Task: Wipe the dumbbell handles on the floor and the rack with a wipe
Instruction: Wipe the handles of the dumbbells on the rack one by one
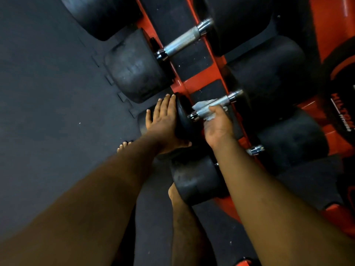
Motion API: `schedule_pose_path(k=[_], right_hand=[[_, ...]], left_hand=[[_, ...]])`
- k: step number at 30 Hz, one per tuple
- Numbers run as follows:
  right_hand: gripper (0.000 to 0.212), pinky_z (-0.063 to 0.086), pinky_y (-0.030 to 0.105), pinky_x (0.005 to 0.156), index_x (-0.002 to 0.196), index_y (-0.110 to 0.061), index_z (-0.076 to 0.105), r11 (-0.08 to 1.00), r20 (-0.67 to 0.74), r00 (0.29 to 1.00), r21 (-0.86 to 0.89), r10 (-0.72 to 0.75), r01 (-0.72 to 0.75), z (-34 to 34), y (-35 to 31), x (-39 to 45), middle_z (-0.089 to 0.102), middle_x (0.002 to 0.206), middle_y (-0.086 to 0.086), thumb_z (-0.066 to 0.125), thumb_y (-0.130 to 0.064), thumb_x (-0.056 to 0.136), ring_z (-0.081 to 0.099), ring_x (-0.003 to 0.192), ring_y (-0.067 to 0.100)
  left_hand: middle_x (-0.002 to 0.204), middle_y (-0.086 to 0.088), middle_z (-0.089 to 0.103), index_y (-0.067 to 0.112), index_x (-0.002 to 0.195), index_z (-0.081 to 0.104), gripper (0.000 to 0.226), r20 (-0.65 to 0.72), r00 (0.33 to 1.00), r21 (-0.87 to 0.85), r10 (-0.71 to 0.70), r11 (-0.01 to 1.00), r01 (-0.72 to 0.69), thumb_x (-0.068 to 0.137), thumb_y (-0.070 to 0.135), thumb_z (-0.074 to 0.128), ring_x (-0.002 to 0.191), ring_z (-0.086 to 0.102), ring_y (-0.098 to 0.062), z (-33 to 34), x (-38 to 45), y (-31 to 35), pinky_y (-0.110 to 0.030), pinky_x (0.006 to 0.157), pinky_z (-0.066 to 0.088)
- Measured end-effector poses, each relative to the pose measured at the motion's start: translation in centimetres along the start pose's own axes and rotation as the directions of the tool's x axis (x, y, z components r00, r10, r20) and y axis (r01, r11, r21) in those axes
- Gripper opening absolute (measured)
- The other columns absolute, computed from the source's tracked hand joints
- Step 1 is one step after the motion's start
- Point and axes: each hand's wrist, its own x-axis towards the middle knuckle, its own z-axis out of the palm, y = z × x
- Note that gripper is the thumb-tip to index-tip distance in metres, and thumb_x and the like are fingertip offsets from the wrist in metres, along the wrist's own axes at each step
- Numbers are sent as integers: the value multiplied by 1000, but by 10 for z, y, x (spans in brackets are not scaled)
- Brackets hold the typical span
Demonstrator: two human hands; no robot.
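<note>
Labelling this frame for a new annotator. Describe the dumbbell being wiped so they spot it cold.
Start at the red rack running up the middle of the picture, with black dumbbells lying across it. The one being wiped is the second dumbbell down from the top. It alone has a white wipe on its metal handle, held by the right hand, while the left hand rests on its near weight.

Crumpled white wipe around the knurled chrome dumbbell handle on the red rack
</note>
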Motion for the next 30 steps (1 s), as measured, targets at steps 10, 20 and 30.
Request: schedule_pose_path(k=[10, 20, 30], right_hand=[[9, 47, 46, 107, 97, -15, 62, 993, -64, 996, 108, 59, -52, -2, 30, 13, 73, 88, 5, 54, -14, 102, 68, 92, 20], [15, 55, 40, 88, 102, -12, 70, 856, -67, 981, -502, -183, 126, -50, 35, -27, 72, 93, 6, 55, -15, 102, 66, 88, 20], [53, 23, 47, 120, 136, -21, 62, -479, 572, 817, -739, -73, 474, -199, 22, -40, 58, 143, 13, 41, -17, 87, 50, 135, 34]], left_hand=[[171, 2, -11, 20, 161, -11, 154, -26, 1000, -7, 16, 1000, -16, 55, 53, 95, 156, -13, -19, 2, 2, -3, -53, 125, -6], [170, -13, -4, 8, 162, 1, 121, -353, 927, 108, 128, 990, -95, 78, 55, 74, 157, -7, -31, 60, -43, 1, -52, 126, -5], [164, -3, -32, 18, 154, -29, 132, 12, 966, 120, 259, 959, -258, 78, 67, 68, 150, -33, -21, 182, -105, 36, -46, 125, -14]])
